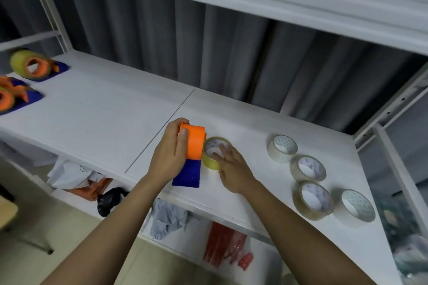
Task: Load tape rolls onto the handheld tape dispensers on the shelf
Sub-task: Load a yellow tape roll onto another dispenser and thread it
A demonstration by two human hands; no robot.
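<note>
White shelf board (pixel 97 109) fills my view, a dark grey curtain (pixel 208 41) hanging behind it and another white shelf overhead. My left hand (pixel 170 152) is curled around the orange-and-blue dispenser (pixel 193 152), thumb pressed on the orange drum, holding it upright near the front edge of the board. Right beside it, touching the drum's side, sits the yellowish tape roll (pixel 214 152), lying flat on the board. My right hand (pixel 231 166) is on that roll, fingers spread and reaching over its rim into the core; whether they're actually gripping it or just resting there, I cannot tell, since motion blurs them.

Off to the right I've got four spare rolls (pixel 308 169) lying near each other on the board, two with pale cores, two clearer and brownish. Far left, a loaded dispenser (pixel 32 66) carries a yellow roll on its orange hub, resting on its blue base. Just in front of it, half cut off by the frame edge, is another orange-and-blue dispenser (pixel 11 97). Below the board, on the lower level, I see crumpled bags (pixel 166 217) and red packets (pixel 227 245).
</note>
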